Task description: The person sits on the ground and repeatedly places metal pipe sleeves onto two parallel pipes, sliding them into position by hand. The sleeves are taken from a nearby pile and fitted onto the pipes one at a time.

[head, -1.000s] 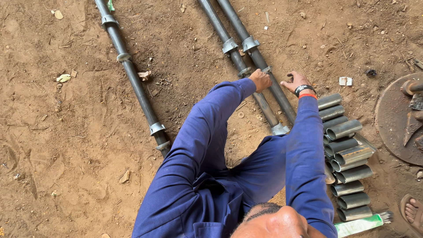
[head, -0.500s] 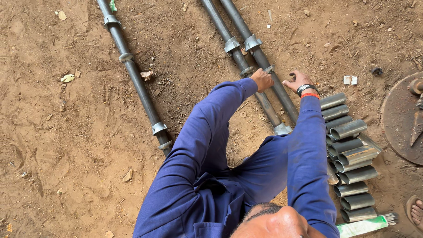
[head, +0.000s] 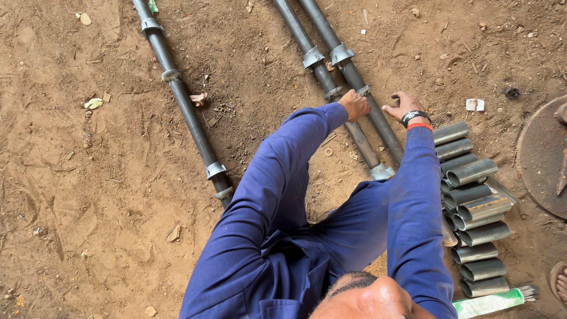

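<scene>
Two dark metal pipes lie side by side on the dirt, the left pipe (head: 312, 59) and the right pipe (head: 354, 75), each with grey collars. My left hand (head: 354, 105) is closed around the left pipe at a collar. Just to the right of the right pipe, my right hand (head: 403, 106) lies palm down, fingers apart and slightly bent. It wears a black wristband and an orange one. Both arms are in blue sleeves. The pipes' near ends reach a grey fitting (head: 381, 172) between my arms.
A third dark pipe (head: 180, 100) with collars lies to the left. Several short grey tube pieces (head: 472, 201) are stacked in a row at my right. A round rusty plate (head: 540, 156) sits at the right edge, a green-handled brush (head: 490, 302) at the bottom right.
Both hands stay at the same spot on the pipes. Only the view has drifted slightly.
</scene>
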The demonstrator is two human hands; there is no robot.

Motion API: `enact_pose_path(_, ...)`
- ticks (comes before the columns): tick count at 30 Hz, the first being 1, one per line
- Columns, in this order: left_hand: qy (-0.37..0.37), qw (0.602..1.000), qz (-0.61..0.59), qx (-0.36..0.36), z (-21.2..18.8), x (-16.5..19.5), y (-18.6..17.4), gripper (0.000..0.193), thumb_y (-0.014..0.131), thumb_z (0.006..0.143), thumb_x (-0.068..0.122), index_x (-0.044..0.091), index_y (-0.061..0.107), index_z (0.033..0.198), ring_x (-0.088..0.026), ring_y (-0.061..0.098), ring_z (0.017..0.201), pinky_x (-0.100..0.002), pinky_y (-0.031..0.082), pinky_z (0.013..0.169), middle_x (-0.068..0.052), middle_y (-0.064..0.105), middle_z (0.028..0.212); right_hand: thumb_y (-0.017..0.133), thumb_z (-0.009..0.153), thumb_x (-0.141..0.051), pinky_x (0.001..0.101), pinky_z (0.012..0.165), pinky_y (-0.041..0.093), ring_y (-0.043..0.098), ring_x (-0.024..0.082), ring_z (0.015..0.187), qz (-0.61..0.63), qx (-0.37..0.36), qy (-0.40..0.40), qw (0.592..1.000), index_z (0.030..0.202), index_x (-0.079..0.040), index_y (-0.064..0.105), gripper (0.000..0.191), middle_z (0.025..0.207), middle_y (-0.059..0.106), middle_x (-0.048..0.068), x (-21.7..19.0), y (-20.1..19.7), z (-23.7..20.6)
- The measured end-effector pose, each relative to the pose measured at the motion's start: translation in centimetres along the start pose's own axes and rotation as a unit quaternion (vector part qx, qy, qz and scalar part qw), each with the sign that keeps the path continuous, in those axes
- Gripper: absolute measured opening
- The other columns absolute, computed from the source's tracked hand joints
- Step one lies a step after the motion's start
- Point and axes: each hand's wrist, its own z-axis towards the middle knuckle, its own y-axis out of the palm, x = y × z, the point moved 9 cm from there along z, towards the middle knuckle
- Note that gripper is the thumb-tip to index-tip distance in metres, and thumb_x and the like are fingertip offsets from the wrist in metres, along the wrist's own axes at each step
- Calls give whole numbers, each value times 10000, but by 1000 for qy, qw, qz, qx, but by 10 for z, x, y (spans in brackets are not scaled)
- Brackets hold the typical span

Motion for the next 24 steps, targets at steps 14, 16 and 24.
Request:
enact_pose_path(14,5,1000,12,8,2,1,-2,190,528,1039,283,149,631,1127,-147,458,664,-360,386,715,-2,508,756,797,847,-445,424,973,530,685,300,1116,3,1,-10,1000,1356,-113,638,628,1192,737,129,1,-1,1)
enact_pose_path(16,5,1000,11,4,2,1,-1,205,517,1044,294,148,633,1131,-151,457,668,-361,385,718,-4,509,760,796,847,-444,425,974,529,683,300,1120,3,3,-11,1000,1355,-113,639,627,1193,738,129,1,-2,1)
enact_pose_path(24,3,1000,11,-8,1,2,0,215,523,1039,292,158,623,1175,-152,475,692,-361,386,740,-3,515,765,799,845,-455,430,972,526,680,301,1124,-2,4,-4,1000,1354,-126,640,627,1192,738,121,1,-3,0)
